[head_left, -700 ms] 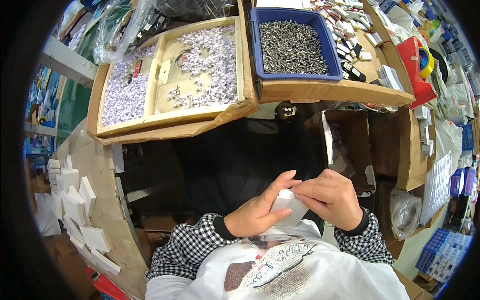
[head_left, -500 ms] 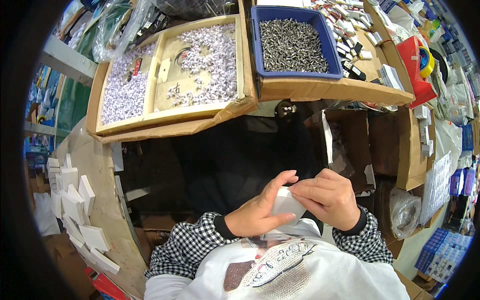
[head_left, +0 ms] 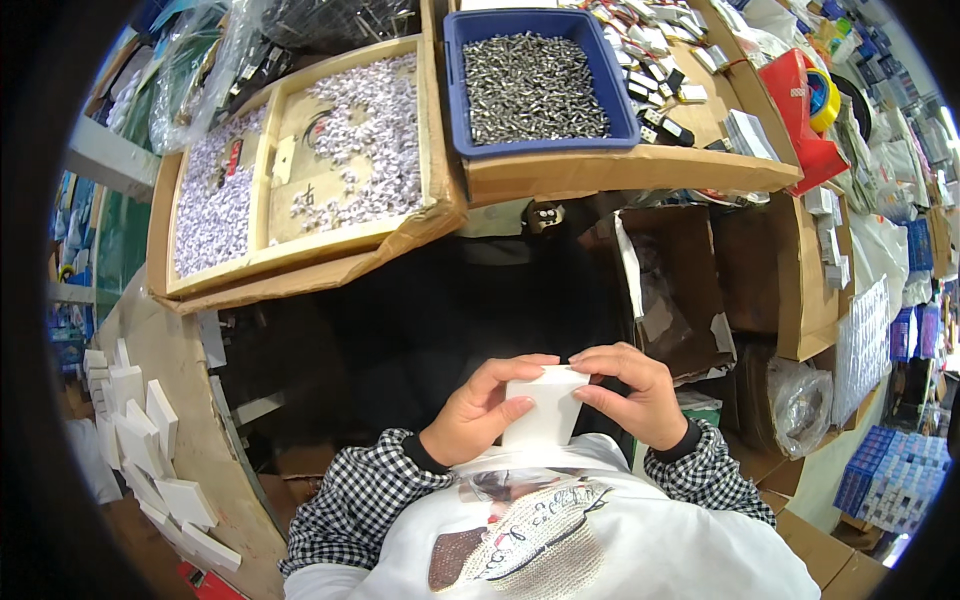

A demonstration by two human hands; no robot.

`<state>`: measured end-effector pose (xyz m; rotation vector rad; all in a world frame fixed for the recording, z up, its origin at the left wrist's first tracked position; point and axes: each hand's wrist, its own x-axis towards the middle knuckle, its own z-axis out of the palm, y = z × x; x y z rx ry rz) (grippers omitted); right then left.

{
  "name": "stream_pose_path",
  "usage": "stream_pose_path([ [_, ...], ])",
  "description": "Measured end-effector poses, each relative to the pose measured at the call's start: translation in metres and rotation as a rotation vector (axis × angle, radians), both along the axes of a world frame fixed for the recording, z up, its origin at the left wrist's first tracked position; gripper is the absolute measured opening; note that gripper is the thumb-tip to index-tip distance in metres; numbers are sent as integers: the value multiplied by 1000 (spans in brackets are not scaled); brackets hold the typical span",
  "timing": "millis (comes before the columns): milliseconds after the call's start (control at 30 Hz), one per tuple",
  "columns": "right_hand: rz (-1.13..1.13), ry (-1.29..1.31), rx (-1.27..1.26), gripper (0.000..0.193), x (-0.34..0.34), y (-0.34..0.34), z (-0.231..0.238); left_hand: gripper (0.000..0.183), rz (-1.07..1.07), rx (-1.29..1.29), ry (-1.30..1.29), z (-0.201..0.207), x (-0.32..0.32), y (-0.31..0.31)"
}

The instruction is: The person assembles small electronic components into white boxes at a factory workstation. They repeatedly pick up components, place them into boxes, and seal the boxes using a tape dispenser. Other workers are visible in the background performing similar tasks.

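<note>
A small white box (head_left: 543, 408) stands upright between my hands, close to the front of my shirt. My left hand (head_left: 478, 412) grips its left side, thumb on the near face and fingers along the top edge. From the other side my right hand (head_left: 640, 390) pinches the upper right corner, fingertips on the top and thumb on the near face. The top of the box looks closed; its far face is hidden. Similar white boxes (head_left: 140, 435) lie piled on the board at my left.
Ahead on the left, a wooden tray (head_left: 262, 190) holds many small white pieces. Beside it sits a blue bin (head_left: 625, 125) of small metal parts. A red box (head_left: 815, 150) with yellow tape (head_left: 824, 100) stands far right. Open cardboard boxes (head_left: 690, 270) are below the bench.
The white box has turned so a broad face points at me, and it has shifted slightly left. My right hand has moved from its top to its right corner. The view has shifted a little.
</note>
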<state>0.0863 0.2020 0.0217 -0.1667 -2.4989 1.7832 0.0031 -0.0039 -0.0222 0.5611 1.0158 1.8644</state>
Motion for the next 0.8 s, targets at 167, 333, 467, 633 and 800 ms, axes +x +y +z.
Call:
stream_pose_path([
  [167, 48, 22, -1, 26, 4, 6, -7, 31, 9, -36, 50, 2, 3, 5],
  [333, 43, 6, -21, 24, 6, 6, -9, 32, 18, -74, 89, 0, 6, 2],
  [467, 0, 20, -52, 21, 8, -1, -16, 31, 51, -72, 93, -4, 9, 1],
  [633, 0, 99, 1, 17, 10, -2, -22, 29, 59, -68, 91, -6, 10, 1],
  [800, -13, 120, -49, 15, 7, -1, -21, 26, 65, -63, 73, -2, 7, 6],
])
